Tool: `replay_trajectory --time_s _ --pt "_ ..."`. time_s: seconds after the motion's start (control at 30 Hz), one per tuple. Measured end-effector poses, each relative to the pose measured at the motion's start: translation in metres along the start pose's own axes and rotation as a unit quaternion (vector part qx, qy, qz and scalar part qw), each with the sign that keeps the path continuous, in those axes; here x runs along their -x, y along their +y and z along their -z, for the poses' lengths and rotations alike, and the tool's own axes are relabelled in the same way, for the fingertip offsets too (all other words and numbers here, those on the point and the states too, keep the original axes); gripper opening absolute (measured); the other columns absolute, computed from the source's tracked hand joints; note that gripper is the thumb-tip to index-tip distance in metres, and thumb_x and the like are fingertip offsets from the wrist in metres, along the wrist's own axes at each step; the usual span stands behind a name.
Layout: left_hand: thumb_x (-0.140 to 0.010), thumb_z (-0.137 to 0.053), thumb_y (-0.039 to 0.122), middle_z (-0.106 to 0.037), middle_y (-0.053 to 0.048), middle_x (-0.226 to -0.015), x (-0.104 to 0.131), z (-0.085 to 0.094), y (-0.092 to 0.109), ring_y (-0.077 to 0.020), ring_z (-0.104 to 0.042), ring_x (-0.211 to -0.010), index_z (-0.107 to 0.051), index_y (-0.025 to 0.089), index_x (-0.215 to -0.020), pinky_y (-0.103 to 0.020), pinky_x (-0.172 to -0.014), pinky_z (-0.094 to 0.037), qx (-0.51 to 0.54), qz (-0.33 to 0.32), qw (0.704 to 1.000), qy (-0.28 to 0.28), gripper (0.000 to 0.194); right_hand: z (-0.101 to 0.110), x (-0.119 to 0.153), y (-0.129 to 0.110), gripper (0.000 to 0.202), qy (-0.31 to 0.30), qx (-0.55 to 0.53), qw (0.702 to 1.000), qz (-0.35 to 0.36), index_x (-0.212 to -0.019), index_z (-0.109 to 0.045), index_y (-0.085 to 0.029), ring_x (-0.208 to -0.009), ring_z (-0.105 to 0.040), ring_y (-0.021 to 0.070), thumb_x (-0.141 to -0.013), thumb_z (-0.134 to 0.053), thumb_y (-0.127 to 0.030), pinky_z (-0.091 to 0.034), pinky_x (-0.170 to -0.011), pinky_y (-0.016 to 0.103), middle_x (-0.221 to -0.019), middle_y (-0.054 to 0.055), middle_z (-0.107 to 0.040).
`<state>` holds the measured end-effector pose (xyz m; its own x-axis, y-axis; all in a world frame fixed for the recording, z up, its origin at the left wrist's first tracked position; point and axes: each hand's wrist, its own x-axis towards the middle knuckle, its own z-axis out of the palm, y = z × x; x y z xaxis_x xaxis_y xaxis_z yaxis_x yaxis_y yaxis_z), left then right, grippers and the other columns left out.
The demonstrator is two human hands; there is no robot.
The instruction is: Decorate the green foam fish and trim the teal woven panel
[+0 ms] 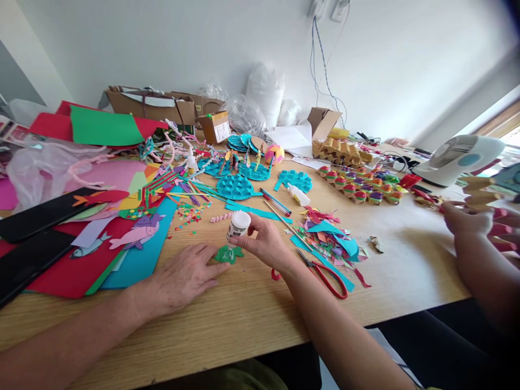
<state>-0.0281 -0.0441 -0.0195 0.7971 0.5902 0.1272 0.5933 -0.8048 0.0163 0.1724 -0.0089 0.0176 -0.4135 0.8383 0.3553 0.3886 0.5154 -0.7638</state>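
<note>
My right hand [264, 241] is wrapped round a small white bottle [239, 225] with a dark-printed label, held just above a green paper fish [227, 254]. A glossy whitish patch lies on the fish. Flat on the wood, my left hand [182, 273] has its fingers stretched out, the fingertips at the fish's left end. A pink twisted strip [221, 217] lies behind the bottle. To the right of my right wrist are red-handled scissors [325, 273], partly open, and a small red paper curl [275, 275].
Paper scraps [329, 233] are heaped at the right, near a white glue bottle [298, 195] and pens [276, 201]. Coloured sheets [138, 265] and paper fish cover the left. Turquoise egg-carton pieces [235, 187] stand behind. Another person's hand [467, 219] is at far right, near a fan [455, 160].
</note>
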Motion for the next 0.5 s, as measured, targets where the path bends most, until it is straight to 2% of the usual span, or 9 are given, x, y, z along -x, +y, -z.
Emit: replay_trajectory --time_s 0.27,0.5 --pt "-0.084 -0.047 0.028 -0.053 -0.008 -0.098 0.0 -0.0005 0.0001 -0.0243 -0.051 -0.089 -0.053 0.027 -0.114 -0.042 -0.076 -0.045 -0.002 -0.002 1.0 -0.007 0.03 -0.0009 -0.0006 0.0024 0.016 -0.004 -0.012 1.0 0.02 -0.081 -0.061 -0.019 -0.067 -0.048 0.0101 -0.072 -0.065 -0.032 -0.036 -0.057 0.02 -0.079 -0.002 -0.061" --pt "-0.083 -0.049 0.028 -0.053 -0.008 -0.099 -0.0004 -0.0004 -0.0003 -0.0239 -0.051 -0.089 -0.052 0.027 -0.114 -0.041 -0.077 -0.045 -0.003 -0.003 1.0 -0.015 0.031 -0.0039 -0.0006 0.006 0.018 -0.007 -0.022 1.0 0.009 -0.082 -0.061 -0.019 -0.067 -0.049 0.0107 -0.072 -0.065 -0.033 -0.037 -0.057 0.021 -0.079 -0.001 -0.06"
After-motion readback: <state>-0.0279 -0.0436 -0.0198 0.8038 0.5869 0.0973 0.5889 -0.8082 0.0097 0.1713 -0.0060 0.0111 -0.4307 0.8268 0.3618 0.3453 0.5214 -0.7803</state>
